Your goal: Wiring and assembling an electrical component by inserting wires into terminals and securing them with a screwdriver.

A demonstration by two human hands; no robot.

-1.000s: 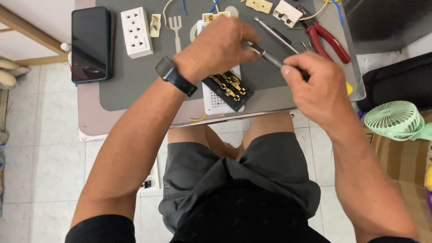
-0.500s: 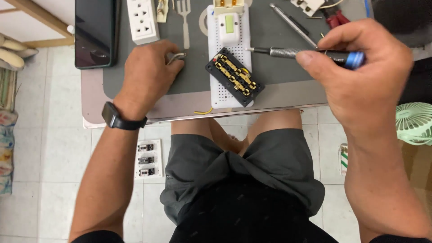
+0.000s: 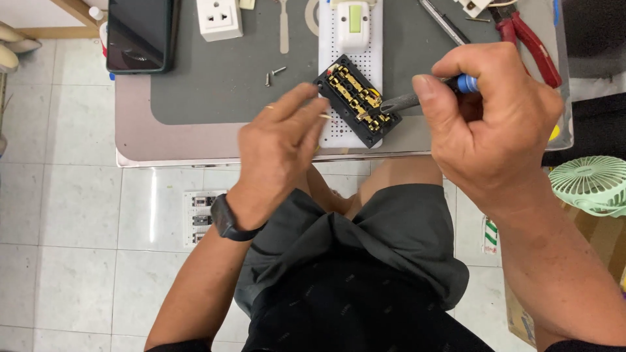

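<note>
Packages: a small white packet with green marking (image 3: 490,234) lies on the tiled floor by your right leg, beside a brown carton (image 3: 603,244).

Your right hand (image 3: 489,124) is closed tight around the screwdriver (image 3: 417,98). The screwdriver's long axis runs almost level across the view, blue handle end to the right, tip pointing left and slightly down into the black socket block (image 3: 355,100).

The socket block lies open side up on a white perforated board (image 3: 339,52) over the grey mat (image 3: 222,85), at the table's near edge. It is rectangular, set diagonally, with brass contacts exposed.

Your left hand (image 3: 280,146) hovers just left of the block, fingers loosely spread, pinching a thin pale sliver at the fingertips.
</note>
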